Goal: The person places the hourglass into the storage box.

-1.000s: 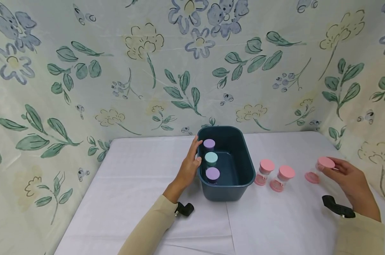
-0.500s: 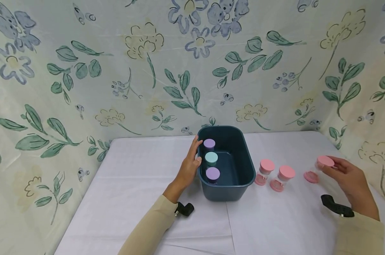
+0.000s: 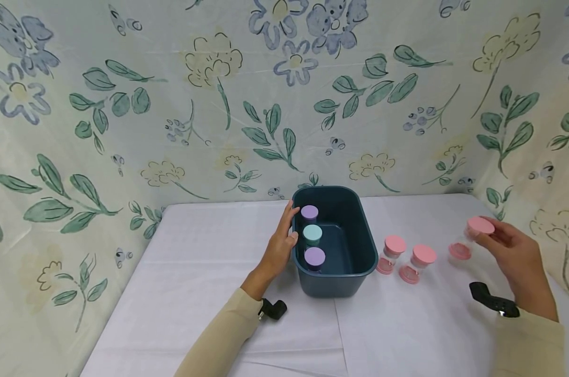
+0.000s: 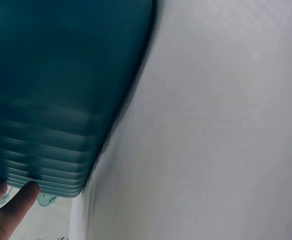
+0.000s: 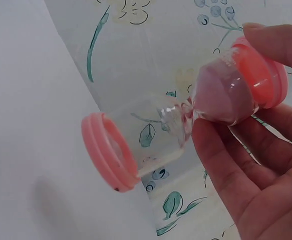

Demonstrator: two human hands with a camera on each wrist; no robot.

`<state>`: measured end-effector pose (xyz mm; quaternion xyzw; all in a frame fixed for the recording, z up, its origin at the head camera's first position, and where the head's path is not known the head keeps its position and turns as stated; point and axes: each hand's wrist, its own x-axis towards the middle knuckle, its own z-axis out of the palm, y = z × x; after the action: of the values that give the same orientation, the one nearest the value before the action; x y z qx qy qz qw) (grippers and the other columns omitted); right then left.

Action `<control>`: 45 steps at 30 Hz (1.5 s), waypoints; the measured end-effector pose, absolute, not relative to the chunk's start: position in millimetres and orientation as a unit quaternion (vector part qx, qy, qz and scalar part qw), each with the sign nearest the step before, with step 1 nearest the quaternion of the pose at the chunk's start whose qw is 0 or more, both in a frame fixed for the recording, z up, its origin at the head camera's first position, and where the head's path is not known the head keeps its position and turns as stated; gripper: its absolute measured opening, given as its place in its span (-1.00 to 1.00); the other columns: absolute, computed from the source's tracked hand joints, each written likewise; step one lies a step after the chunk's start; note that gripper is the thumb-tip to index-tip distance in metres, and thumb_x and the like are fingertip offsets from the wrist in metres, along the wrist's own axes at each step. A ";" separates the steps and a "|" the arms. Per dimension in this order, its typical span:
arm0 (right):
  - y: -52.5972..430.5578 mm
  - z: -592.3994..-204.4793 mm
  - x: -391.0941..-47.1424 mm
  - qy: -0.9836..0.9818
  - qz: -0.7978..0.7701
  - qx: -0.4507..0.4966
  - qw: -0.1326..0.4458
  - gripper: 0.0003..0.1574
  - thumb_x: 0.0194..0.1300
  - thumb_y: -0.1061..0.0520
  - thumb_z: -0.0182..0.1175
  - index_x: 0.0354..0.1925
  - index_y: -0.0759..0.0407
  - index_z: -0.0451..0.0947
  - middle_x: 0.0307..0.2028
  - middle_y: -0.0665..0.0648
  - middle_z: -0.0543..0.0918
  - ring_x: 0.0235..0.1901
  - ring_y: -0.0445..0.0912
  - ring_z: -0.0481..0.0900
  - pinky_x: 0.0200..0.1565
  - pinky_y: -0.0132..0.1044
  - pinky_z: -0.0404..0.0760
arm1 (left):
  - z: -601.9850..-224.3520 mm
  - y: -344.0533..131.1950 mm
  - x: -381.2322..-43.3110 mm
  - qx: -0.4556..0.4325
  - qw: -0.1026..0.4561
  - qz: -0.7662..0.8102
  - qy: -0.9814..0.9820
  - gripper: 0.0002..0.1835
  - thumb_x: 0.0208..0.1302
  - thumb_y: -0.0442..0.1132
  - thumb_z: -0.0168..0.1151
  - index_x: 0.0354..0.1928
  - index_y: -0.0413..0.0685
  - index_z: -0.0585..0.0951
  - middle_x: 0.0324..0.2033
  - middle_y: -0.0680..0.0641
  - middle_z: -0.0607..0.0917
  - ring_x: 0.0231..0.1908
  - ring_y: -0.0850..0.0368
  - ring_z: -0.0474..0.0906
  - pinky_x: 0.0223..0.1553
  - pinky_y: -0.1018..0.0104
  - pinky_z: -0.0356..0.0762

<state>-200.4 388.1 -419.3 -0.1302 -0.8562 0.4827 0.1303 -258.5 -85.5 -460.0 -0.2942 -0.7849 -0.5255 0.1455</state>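
Note:
At the right of the head view my right hand [image 3: 520, 251] holds a pink-capped hourglass [image 3: 479, 226] by its upper part, raised off the table. In the right wrist view, thumb and fingers pinch that hourglass [image 5: 223, 92] around its upper cap and bulb. Pale pink sand sits in the bulb nearest the hand; the other bulb looks mostly clear. My left hand [image 3: 277, 248] rests along the left side of a dark teal bin [image 3: 331, 285], fingers nearly straight against the wall. Inside the bin, two purple-capped pieces [image 3: 314, 256] and one mint-capped piece [image 3: 312, 233] line the left wall.
Two more pink-capped hourglasses [image 3: 394, 246] [image 3: 423, 255] stand upright on the white tablecloth [image 3: 209, 251], just right of the bin. A floral cloth backdrop [image 3: 246, 131] rises behind the table and along its sides.
My right hand has lifted the pink hourglass slightly higher and moved a little to the left. The left hand, the bin and the other hourglasses stay in place.

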 end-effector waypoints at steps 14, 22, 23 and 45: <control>374.4 -399.2 -198.8 -0.841 0.512 -0.097 0.148 -0.15 0.18 -0.10 0.33 0.40 -0.17 0.28 0.01 -0.28 0.50 -0.07 -0.45 0.43 -0.25 -0.74 0.43 | -448.0 -85.0 -250.2 -0.293 0.137 -0.528 -0.786 -0.36 0.36 -0.24 -0.25 0.48 -0.18 0.05 0.52 -0.14 -0.14 0.49 -0.07 -0.21 0.33 -0.29 -0.08; 365.2 -391.2 -197.6 -0.828 0.528 -0.092 0.164 -0.16 0.18 -0.05 0.33 0.39 -0.09 0.29 0.00 -0.27 0.53 -0.09 -0.46 0.49 -0.23 -0.74 0.44 | -422.5 -84.1 -231.9 -0.292 0.122 -0.537 -0.782 -0.35 0.38 -0.16 -0.27 0.44 -0.33 0.06 0.49 -0.30 -0.12 0.47 -0.22 -0.20 0.32 -0.31 -0.09; 363.7 -389.9 -197.5 -0.828 0.528 -0.094 0.166 -0.16 0.18 -0.06 0.33 0.39 -0.10 0.29 0.01 -0.26 0.53 -0.08 -0.45 0.48 -0.22 -0.73 0.44 | -421.9 -83.9 -231.4 -0.291 0.120 -0.539 -0.782 -0.35 0.38 -0.15 -0.26 0.44 -0.33 0.06 0.49 -0.30 -0.12 0.47 -0.22 -0.20 0.32 -0.31 -0.09; 334.3 -363.6 -187.7 -0.832 0.521 -0.057 0.180 -0.24 0.24 -0.02 0.28 0.38 -0.17 0.32 0.16 -0.15 0.52 0.01 -0.33 0.45 -0.21 -0.72 0.45 | -458.2 -84.3 -258.3 -0.281 0.137 -0.523 -0.793 -0.31 0.40 0.14 -0.33 0.50 0.02 0.05 0.52 0.08 -0.16 0.48 0.14 -0.23 0.33 -0.27 -0.06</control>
<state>-187.7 334.3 -363.6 -0.0566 -0.8321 0.5214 0.1802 -258.3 -84.3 -458.2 -0.2814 -0.7926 -0.5233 0.1370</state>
